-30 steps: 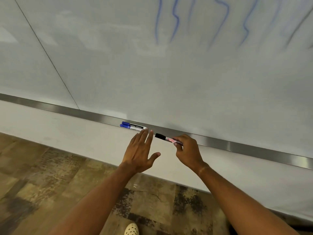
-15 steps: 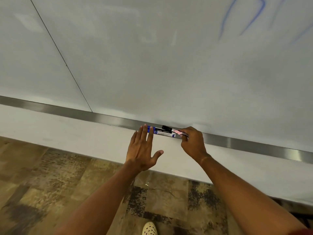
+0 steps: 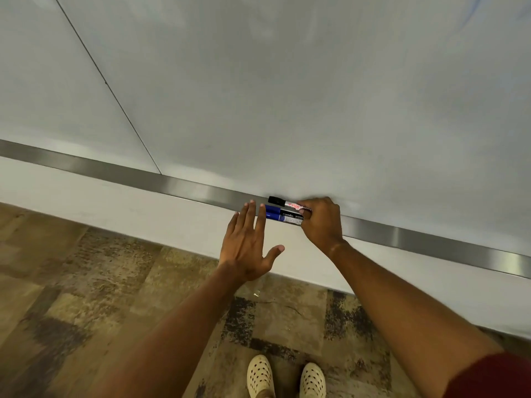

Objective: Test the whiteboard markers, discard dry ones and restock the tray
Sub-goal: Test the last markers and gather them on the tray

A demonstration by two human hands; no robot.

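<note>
A black-capped marker lies along the steel marker tray at the foot of the whiteboard. My right hand pinches its rear end with curled fingers. Just in front of it lie two blue-capped markers, side by side on the tray. My left hand is flat with straight fingers, and its fingertips touch the blue caps. The rear ends of the markers are hidden by my right hand.
The tray runs left and right across the whole view. Below it is a white wall strip, then patterned brown carpet. My two cream perforated shoes stand at the bottom. A seam crosses the board at the left.
My right hand carried the black-capped marker left and set it on the tray behind the blue ones. My left hand stayed at the blue caps. The view tilted downward.
</note>
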